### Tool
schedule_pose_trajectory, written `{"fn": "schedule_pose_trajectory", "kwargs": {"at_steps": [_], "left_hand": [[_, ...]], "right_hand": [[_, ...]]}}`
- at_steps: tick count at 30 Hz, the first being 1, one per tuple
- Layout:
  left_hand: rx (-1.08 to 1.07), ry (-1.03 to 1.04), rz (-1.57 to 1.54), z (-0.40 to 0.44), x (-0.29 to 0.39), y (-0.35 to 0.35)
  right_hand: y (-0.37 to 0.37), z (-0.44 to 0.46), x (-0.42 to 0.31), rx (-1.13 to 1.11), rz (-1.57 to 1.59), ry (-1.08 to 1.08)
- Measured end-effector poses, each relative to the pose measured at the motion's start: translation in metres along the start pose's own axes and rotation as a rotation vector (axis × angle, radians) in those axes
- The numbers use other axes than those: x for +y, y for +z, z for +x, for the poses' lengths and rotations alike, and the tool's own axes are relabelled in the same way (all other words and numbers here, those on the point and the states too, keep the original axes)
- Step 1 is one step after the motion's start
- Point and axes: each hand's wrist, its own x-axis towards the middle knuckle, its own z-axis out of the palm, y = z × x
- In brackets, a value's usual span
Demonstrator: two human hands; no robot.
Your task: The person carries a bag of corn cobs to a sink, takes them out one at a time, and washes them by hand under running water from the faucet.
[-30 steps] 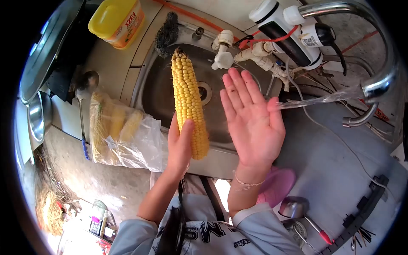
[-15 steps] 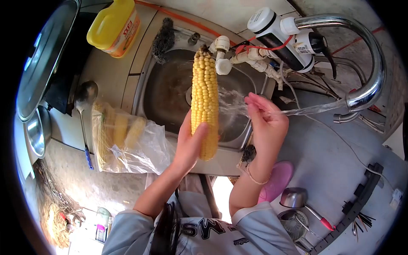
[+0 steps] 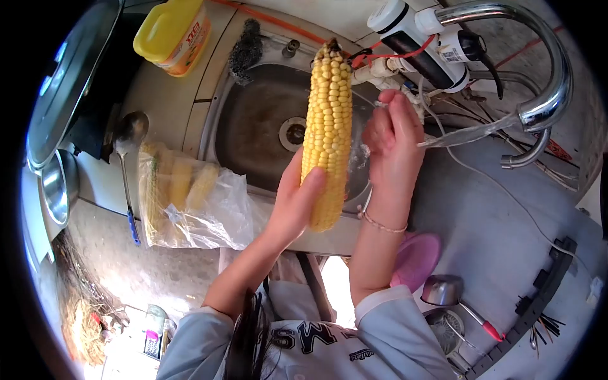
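Corn (image 3: 329, 133) runs nearly up and down the view, its brown tip at the top leaning slightly right and its broad end towards the person. The left hand (image 3: 296, 199) holds it over the right part of the sink (image 3: 253, 136), thumb clamped on the kernels. The right hand (image 3: 394, 130) is beside it, fingers curled close together, with water (image 3: 468, 135) running onto it from the tap (image 3: 560, 82).

On the counter (image 3: 166, 98), left to right, lie a ladle (image 3: 132, 130), a clear bag (image 3: 225, 218) with more cobs inside, and a yellow tub (image 3: 170, 38). A dark scourer (image 3: 245, 54) sits at the sink's corner. Farther right are a white and black heater (image 3: 421, 47), a pink item (image 3: 418, 258) and, lower down, a small pan (image 3: 442, 291) with a red-ended handle.

At far left, a big lid (image 3: 73, 82) is cut off by the view's dark rim. The left hand's other fingers are hidden behind the corn. The right thumb is hard to make out, and glare blurs the clutter at lower left.
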Motion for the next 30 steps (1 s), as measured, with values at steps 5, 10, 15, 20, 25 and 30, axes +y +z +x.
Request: {"fn": "schedule_pose_trajectory", "kwargs": {"at_steps": [5, 10, 15, 20, 25, 30], "left_hand": [[-0.139, -0.100, -0.124, 0.005, -0.005, -0.001], [-0.152, -0.157, -0.117, 0.020, -0.002, 0.008], [-0.016, -0.230, -0.058, 0.032, -0.007, 0.030], [-0.059, 0.063, 0.388, 0.021, -0.007, 0.039], [-0.075, 0.048, 0.652, 0.023, 0.002, 0.041], [0.240, 0.659, 0.883, 0.020, -0.017, 0.044]], "right_hand": [[-0.003, 0.009, 0.005, -0.030, -0.368, -0.249], [-0.025, -0.011, 0.013, -0.474, -0.008, 0.188], [-0.032, -0.011, 0.011, -0.286, 0.098, 0.144], [-0.038, -0.009, 0.008, -0.240, 0.045, 0.143], [-0.037, -0.005, 0.009, -0.236, 0.098, 0.063], [-0.034, -0.002, 0.002, -0.160, 0.073, 0.065]]}}
